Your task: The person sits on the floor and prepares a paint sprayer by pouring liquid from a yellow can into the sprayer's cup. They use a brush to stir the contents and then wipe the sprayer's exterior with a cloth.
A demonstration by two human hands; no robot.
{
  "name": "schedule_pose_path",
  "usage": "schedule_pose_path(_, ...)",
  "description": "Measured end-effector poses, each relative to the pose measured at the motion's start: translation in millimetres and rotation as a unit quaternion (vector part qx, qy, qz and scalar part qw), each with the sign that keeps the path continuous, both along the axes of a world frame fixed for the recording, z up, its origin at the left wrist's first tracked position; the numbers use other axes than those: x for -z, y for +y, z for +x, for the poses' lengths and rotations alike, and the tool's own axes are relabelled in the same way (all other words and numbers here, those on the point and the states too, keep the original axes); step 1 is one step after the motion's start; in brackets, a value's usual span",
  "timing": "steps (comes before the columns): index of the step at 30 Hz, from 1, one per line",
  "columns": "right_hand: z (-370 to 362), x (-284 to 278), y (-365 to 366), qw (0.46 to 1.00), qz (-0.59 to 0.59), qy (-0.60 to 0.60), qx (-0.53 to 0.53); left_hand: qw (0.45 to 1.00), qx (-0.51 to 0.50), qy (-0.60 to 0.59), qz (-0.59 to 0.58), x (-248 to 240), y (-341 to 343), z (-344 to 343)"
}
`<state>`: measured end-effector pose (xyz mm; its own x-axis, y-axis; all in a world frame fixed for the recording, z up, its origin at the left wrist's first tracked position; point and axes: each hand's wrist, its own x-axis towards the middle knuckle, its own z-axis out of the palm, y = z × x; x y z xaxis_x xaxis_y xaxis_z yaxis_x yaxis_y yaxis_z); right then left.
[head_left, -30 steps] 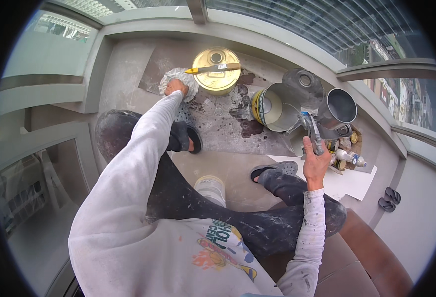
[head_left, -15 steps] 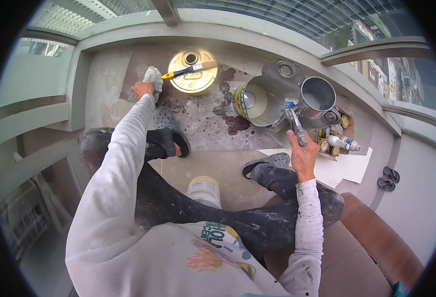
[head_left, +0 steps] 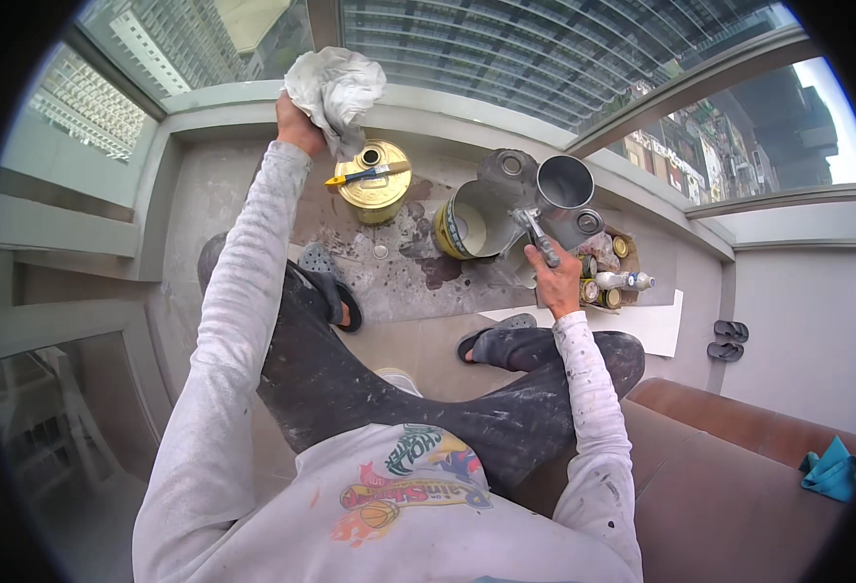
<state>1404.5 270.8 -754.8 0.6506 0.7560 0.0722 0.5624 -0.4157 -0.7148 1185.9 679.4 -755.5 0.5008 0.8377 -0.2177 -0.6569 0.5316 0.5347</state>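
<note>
My left hand (head_left: 298, 126) is raised at the far left, its fingers closed round a crumpled white rag (head_left: 339, 92). Below the rag stands a round gold metal can (head_left: 377, 199), with a paintbrush (head_left: 358, 176) with a yellow-and-dark handle lying across its lid. On the right, my right hand (head_left: 558, 280) grips the handle of a silver spray gun (head_left: 535, 233). Its front end is beside an open paint can (head_left: 460, 228) with pale stuff inside. A grey metal cup (head_left: 565, 183) is just beyond the gun; whether they are joined, I cannot tell.
Dark-stained sheeting (head_left: 404, 277) covers the floor. Beside my right hand, a box (head_left: 630, 260) holds small tins and a bottle. Flip-flops (head_left: 727, 340) lie farther right. A teal cloth (head_left: 832, 470) rests on a brown seat (head_left: 710, 486). Windows (head_left: 506, 58) run along the far side.
My left hand has lifted the rag from the floor beside the gold can up toward the window. My right hand keeps hold of the spray gun. The whole view has tilted upward.
</note>
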Motion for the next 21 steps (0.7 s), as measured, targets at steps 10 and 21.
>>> schedule_pose_path(10,6,-70,-16,0.984,-0.069,-0.137,-0.095,0.933,0.316,-0.064,-0.158,50,-143,91)
schedule_pose_path(21,22,-75,-10,0.888,-0.355,-0.277,-0.094,0.932,0.314,-0.022,-0.178,96,-181,134)
